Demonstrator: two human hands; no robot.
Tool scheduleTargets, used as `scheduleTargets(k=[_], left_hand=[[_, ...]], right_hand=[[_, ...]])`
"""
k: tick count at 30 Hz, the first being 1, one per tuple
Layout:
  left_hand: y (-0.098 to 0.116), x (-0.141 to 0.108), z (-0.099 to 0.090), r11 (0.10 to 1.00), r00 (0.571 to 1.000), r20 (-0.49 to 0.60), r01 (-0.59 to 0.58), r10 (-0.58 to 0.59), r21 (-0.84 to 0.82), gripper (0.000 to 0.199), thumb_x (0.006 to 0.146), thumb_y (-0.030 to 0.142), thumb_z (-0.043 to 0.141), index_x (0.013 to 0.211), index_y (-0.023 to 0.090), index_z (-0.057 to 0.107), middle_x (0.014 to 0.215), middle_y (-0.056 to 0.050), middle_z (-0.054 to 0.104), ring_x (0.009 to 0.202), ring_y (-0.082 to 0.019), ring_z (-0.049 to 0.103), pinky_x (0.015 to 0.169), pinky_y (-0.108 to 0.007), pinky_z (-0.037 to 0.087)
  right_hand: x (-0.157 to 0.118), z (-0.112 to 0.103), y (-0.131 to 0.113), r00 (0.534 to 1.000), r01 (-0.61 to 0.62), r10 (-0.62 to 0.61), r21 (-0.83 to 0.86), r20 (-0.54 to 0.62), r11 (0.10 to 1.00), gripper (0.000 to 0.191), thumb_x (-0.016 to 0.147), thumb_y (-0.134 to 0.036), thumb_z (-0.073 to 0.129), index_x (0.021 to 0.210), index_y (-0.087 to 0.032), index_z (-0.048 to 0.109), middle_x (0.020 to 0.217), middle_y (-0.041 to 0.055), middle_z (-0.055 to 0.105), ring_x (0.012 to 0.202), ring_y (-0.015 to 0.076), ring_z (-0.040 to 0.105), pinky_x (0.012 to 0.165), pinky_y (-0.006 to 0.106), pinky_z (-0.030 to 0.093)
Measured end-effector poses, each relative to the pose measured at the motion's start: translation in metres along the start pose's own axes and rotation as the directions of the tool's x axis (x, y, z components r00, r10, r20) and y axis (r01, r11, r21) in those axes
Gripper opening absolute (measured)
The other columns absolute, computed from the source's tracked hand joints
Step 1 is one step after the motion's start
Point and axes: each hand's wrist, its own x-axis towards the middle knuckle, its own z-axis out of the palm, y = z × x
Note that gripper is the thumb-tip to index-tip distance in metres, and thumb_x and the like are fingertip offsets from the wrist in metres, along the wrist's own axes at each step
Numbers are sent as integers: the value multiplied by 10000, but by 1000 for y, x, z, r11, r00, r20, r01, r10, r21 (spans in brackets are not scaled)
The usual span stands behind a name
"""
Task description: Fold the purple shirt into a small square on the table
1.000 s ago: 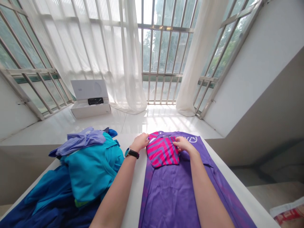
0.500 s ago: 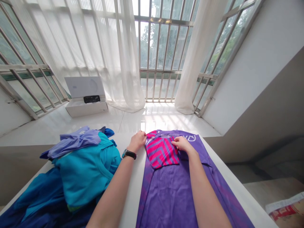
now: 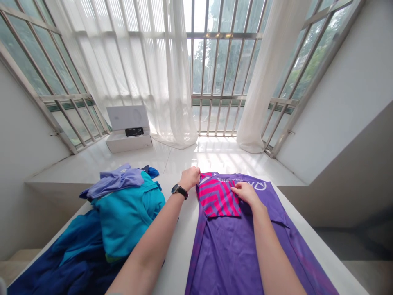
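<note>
A purple T-shirt (image 3: 230, 250) lies spread on the white table, its hem end toward me or out of view. Its pink-and-purple striped sleeve (image 3: 217, 196) is folded inward over the body. My left hand (image 3: 189, 178), with a watch on the wrist, pinches the shirt's far left edge by the sleeve fold. My right hand (image 3: 245, 192) has thumb and forefinger closed on the sleeve's right edge, below the white printed lettering. The right side of the shirt also shows a folded-over flap (image 3: 276, 207).
Left of the shirt, a heap of teal (image 3: 129, 221), lilac (image 3: 119, 180) and dark blue clothes (image 3: 70, 262) lies on the table (image 3: 178, 246). An open white box (image 3: 129, 143) holding a black device (image 3: 134, 131) stands on the sill by curtained, barred windows.
The whole view has shifted, so everything sits further right. Both hands keep nearly the same places on the shirt, and the sleeve lies much as before.
</note>
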Motion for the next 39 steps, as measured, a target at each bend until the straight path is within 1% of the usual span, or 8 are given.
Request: scheduleTargets(k=[8,13,15,18,21,24,28,39], left_hand=[[16,-40,-20,998,1000,0,-16,16,58,263,948,138,453,1135,211,624,1210,-129,600,1128,-273,579,882,-377,514],[47,-125,-43,996,998,32,-63,61,60,252,933,245,535,1167,218,623,1212,-140,622,1131,-293,568,933,-407,512],[59,-178,-31,991,990,45,-135,135,-17,325,930,336,555,1232,228,610,1293,-152,603,1209,-328,535,1002,-472,482],[65,-254,4,990,993,99,-56,70,-130,632,906,513,579,1462,233,470,1550,-167,404,1435,-382,331,1167,-546,325],[62,-300,32,979,990,140,-3,32,-205,702,934,562,507,1549,257,362,1647,-118,227,1506,-379,195,1234,-558,178],[58,-310,35,971,992,126,24,6,-236,683,957,562,453,1569,290,315,1666,-67,155,1526,-356,139,1250,-550,123],[55,-304,25,970,990,137,12,22,-241,700,956,567,446,1578,289,287,1663,-58,156,1525,-342,155,1251,-542,137],[44,-303,19,991,997,79,-1,12,-133,672,962,477,490,1573,271,301,1654,-69,202,1510,-344,214,1232,-538,210]], right_hand=[[-1,2,2,999,27,-29,-59,-24,998,155,820,-343,666,752,-204,678,802,48,751,793,200,705,679,256,473],[-2,-6,-3,997,13,-21,-115,-68,993,272,870,-364,612,1030,-156,685,957,114,755,889,243,714,756,300,502],[-1,-10,-10,994,29,-45,-152,-101,988,374,916,-386,539,1170,-134,647,1102,163,727,1001,275,695,835,337,504],[0,-6,-24,985,124,-147,-214,-95,969,458,945,-418,491,1288,-137,606,1324,186,632,1229,295,592,1013,364,442],[-3,10,-42,972,220,-233,-271,-16,937,530,921,-476,538,1351,-171,590,1450,159,549,1370,329,463,1126,427,355],[-12,25,-59,963,265,-264,-313,48,912,605,909,-530,548,1415,-199,547,1547,150,443,1432,385,363,1147,533,308],[-28,29,-69,932,358,-351,-351,85,865,639,933,-573,487,1483,-248,472,1612,99,352,1496,348,239,1197,513,215],[-41,55,-42,945,326,-301,-473,130,819,739,958,-670,245,1584,-278,265,1655,58,255,1511,334,217,1208,549,177]])
